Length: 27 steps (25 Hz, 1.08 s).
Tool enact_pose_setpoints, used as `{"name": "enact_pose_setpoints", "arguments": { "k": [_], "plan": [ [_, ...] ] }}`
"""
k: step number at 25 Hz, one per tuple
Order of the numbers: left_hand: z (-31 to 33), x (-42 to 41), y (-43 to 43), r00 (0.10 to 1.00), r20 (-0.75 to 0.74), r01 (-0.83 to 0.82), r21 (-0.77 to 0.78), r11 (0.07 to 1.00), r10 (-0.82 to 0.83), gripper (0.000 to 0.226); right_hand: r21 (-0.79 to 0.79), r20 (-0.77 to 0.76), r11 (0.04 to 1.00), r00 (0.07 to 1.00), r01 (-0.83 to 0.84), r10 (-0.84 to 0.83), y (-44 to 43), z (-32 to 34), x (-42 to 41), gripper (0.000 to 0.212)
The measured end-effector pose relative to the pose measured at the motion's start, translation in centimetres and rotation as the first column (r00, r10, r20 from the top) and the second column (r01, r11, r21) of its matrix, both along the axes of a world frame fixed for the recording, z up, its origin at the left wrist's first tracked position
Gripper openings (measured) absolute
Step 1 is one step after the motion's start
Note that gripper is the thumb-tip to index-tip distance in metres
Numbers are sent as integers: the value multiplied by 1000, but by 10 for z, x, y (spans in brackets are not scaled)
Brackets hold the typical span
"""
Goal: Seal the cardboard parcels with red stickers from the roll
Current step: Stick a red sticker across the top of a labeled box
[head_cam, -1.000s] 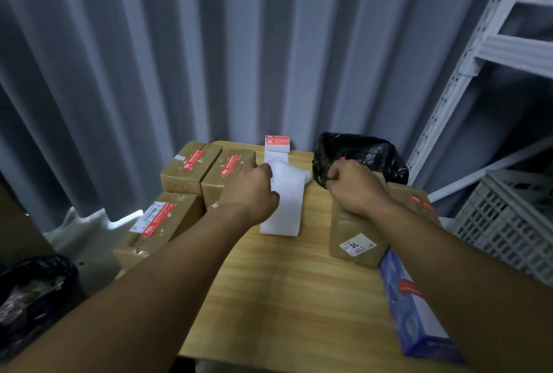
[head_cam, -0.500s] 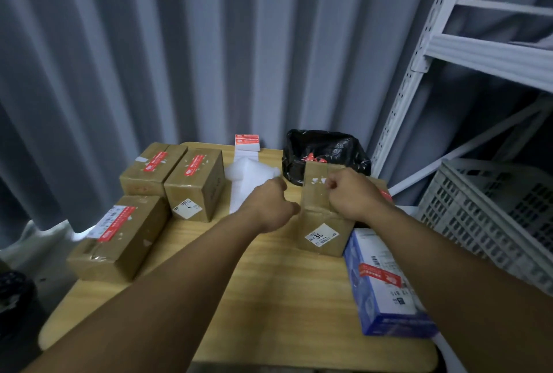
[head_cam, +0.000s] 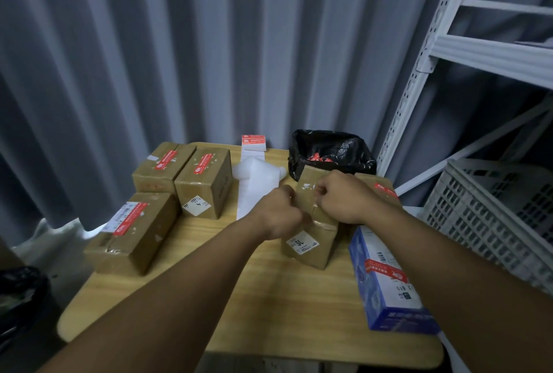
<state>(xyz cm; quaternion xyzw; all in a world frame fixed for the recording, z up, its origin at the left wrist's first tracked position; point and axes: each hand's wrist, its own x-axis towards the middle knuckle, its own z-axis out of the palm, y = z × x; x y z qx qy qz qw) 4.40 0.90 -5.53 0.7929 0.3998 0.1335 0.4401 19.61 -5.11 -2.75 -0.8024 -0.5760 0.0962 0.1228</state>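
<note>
Both my hands, left (head_cam: 281, 212) and right (head_cam: 341, 197), are curled on the parcel (head_cam: 311, 241) top; whether fingers pinch a sticker I cannot tell. Next: press it flat across the seam.

head cam: single view | worn high, faces forward and down | counter (head_cam: 269, 297) close below | curtain (head_cam: 179, 43) behind | no second view

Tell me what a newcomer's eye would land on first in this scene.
First, the two hands meeting at the table's middle: the left hand and right hand both rest on top of a cardboard parcel. Next, the red stickers on the three parcels grouped at the left, and the black bag at the far edge holding red scraps.
</note>
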Motion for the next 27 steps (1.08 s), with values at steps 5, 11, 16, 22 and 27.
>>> {"name": "enact_pose_setpoints", "arguments": {
  "k": [5, 11, 16, 22, 27],
  "plan": [
    [8, -13, -10, 998, -56, -7, -29, 1000, 5, 60, -34, -60, 998, 997, -53, 50, -5, 12, -24, 17],
    [3, -32, -20, 947, -321, 37, 147, 989, 12, 96, -56, -434, 998, 901, -34, 6, -16, 23, -42, 28],
    [9, -59, -15, 955, -293, 66, 30, 997, -54, 89, 79, -342, 993, 933, -87, 109, -19, 19, -36, 16],
    [16, -88, -6, 965, -249, 84, -9, 996, -84, 54, 38, -331, 964, 907, -264, 261, -20, 8, -47, 22],
    [10, -102, -4, 957, -285, 70, 40, 997, -56, 90, 42, -317, 944, 892, -327, 323, -14, -4, -61, 19]
  ]
}}
